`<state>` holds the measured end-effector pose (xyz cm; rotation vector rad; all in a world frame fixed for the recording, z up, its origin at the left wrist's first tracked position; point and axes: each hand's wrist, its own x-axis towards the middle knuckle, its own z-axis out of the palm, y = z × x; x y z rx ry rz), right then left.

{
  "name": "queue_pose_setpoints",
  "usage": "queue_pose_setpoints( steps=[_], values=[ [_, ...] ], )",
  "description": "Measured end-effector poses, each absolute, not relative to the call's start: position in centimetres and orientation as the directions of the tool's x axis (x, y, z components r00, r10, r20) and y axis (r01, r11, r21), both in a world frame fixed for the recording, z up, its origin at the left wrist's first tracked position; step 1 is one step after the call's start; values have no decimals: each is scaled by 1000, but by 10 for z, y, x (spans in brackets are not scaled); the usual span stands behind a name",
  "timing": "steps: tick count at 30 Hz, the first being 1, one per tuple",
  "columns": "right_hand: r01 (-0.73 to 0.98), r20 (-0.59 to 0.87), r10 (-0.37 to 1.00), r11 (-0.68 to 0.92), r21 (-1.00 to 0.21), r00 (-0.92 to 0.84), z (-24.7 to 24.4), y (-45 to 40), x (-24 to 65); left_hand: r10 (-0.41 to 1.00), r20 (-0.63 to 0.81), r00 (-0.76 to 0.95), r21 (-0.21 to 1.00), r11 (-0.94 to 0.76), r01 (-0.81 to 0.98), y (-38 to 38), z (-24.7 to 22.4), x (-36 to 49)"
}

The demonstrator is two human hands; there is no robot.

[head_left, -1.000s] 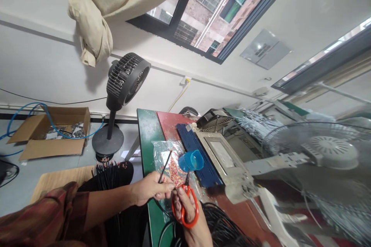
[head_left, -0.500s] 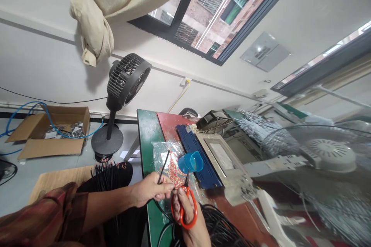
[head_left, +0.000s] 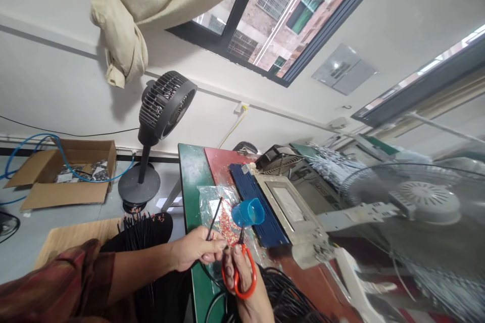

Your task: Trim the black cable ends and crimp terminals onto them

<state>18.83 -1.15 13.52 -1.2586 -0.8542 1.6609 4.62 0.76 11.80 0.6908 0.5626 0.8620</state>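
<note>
My left hand (head_left: pixel 199 248) is closed on a thin black cable (head_left: pixel 215 216), whose end sticks up past the fingers. Touching or nearly touching its fingertips is my right hand (head_left: pixel 240 270), wrapped round orange-handled scissors (head_left: pixel 252 275) with the dark blades pointing up. Just beyond the hands, a clear plastic bag (head_left: pixel 206 197) bears many small red and yellow bits (head_left: pixel 228 224). A blue cup (head_left: pixel 248 212) lies tilted beside them. Black cables (head_left: pixel 284 295) are coiled below my right hand. What is between my fingertips is too small to tell.
A bundle of black cables (head_left: pixel 138 232) rests on my lap at left. The green table edge (head_left: pixel 188 202) runs beside my left hand. A blue and beige machine (head_left: pixel 288 207) and a large fan (head_left: pixel 428 202) stand right. A dark fan (head_left: pixel 164 106) and an open carton (head_left: pixel 68 194) are on the floor.
The scissors and my right hand have shifted very slightly left. My left hand keeps its grip on the cable, almost unmoved.
</note>
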Motion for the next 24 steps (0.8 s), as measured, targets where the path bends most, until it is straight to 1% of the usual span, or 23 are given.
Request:
queue_pose_setpoints(
  steps=[7,11,17,24],
  values=[
    [-198,-418,905,-425,-883,-80,139,-11,186,823,-156,546,733,467,-495,8,116,45],
    [-253,-419,907,-415,-874,-41,138,-11,188,809,-190,556,763,478,-435,8,116,44],
    [-266,-415,910,-401,-877,-3,132,-11,190,791,-206,576,800,475,-366,8,114,43],
    [-273,-450,892,-445,-853,-46,135,-11,192,796,-190,575,847,429,-314,8,115,41]
  ],
)
